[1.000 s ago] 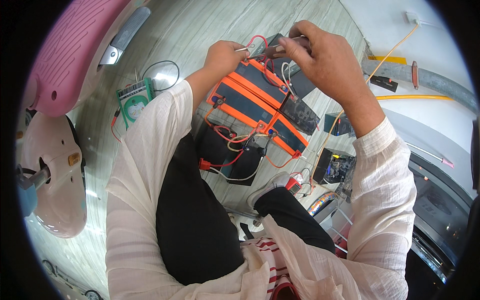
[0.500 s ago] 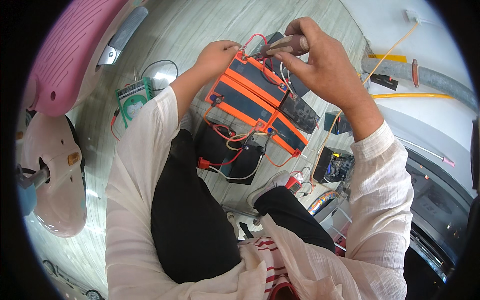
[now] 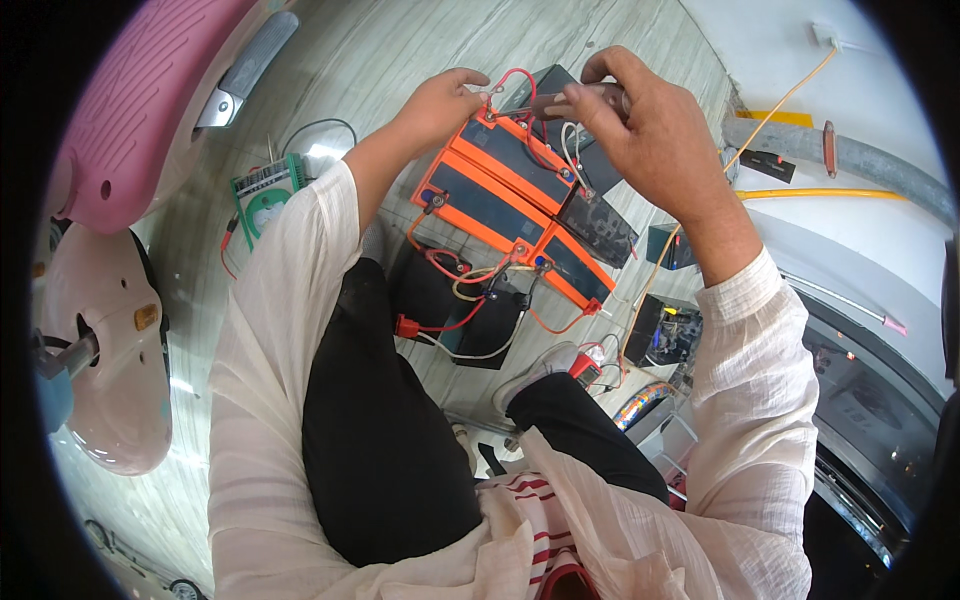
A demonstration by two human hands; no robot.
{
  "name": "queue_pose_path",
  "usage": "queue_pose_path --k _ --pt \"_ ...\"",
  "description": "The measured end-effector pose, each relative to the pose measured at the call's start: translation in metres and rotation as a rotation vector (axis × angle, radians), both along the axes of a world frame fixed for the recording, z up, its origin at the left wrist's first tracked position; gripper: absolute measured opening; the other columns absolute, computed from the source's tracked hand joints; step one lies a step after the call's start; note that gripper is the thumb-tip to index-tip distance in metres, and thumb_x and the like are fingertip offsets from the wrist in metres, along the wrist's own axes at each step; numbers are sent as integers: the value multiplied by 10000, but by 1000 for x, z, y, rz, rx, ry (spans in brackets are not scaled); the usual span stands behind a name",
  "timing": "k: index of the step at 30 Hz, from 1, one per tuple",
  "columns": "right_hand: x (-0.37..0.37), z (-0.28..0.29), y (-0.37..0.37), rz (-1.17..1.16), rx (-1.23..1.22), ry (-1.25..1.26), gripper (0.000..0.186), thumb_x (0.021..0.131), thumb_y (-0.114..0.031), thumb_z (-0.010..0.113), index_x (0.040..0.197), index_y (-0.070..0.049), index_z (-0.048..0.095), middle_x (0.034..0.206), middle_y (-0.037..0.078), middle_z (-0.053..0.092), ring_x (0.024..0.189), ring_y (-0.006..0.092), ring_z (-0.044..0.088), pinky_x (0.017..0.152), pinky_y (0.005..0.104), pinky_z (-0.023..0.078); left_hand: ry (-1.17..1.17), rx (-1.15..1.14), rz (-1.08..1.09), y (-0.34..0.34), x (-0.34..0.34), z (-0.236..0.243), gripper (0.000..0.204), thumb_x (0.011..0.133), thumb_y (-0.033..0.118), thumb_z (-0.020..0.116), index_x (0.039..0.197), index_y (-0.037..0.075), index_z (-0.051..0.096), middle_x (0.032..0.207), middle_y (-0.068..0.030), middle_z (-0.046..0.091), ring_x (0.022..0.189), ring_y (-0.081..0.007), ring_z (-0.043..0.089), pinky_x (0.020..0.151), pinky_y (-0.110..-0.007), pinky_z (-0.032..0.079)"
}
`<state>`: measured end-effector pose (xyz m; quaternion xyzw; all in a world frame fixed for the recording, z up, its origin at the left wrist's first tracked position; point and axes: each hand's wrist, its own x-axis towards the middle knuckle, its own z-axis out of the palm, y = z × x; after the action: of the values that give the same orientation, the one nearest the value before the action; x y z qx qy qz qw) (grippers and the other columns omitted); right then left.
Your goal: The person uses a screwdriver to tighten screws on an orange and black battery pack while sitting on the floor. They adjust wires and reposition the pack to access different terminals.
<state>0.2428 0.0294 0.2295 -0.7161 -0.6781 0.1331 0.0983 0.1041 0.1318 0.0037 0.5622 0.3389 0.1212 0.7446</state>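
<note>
My right hand point(image 3: 650, 130) is closed round the brownish handle of a screwdriver point(image 3: 560, 104). Its shaft points left to a corner terminal of an orange-edged, dark-topped battery point(image 3: 515, 155). Beside that corner is my left hand point(image 3: 432, 112), its fingers apart and one fingertip close to the terminal; whether it touches is unclear. A red wire point(image 3: 515, 72) loops up from there. Two more orange-edged batteries, a middle one point(image 3: 478, 205) and a tapering one point(image 3: 580, 265), lie alongside, joined by wires. Dark batteries point(image 3: 480, 330) with red and white leads stand nearer me.
A green-and-white boxed device point(image 3: 270, 200) with a cable lies at left. Pink and cream scooter parts point(image 3: 150, 110) fill the left side. To the right are a small open black box point(image 3: 665, 330), a red meter point(image 3: 585, 368), a yellow cable point(image 3: 820, 191) and a grey pipe point(image 3: 870, 150).
My left hand's fingers have spread, the upper one lifting away from the terminal. My right hand has shifted slightly, its fingers turning round the screwdriver handle.
</note>
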Motion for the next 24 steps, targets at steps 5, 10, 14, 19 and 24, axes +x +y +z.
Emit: queue_pose_path --k 5,10,14,19,24 --pt "7 -8 -3 121 125 166 275 881 -226 699 972 -17 546 751 143 694 692 321 687 607 387 519 63 -66 -144 7 9 4 402 971 160 567 1323 -36 564 1065 -101 682 925 -142 603 869 -282 478" --pt "-3 1 -1 35 -13 -52 287 854 -158 714 1011 -4 530 795 143 705 750 310 697 650 377 528 40 -41 -76 6 7 -1 363 925 99 587 1260 -40 610 917 -81 662 819 -137 600 757 -286 483" --pt "6 -11 -1 160 185 99 277 861 -181 713 1008 -14 547 783 132 701 744 313 694 645 375 527 64 -68 -102 6 4 12 361 918 97 590 1261 -13 618 911 -77 664 795 -131 590 741 -279 478" --pt "-2 2 -1 -7 -36 22 283 857 -180 709 1038 -19 563 771 124 693 761 302 696 667 362 533 116 -102 -137 6 -1 19 446 879 158 612 1311 47 590 780 10 592 659 -61 475 569 -225 346" --pt "5 -10 2 182 237 107 272 880 -229 689 1012 -14 586 764 129 702 755 311 703 650 372 531 171 -140 -145 6 -3 32 451 878 149 573 1324 84 580 679 60 521 527 -15 346 440 -224 174"
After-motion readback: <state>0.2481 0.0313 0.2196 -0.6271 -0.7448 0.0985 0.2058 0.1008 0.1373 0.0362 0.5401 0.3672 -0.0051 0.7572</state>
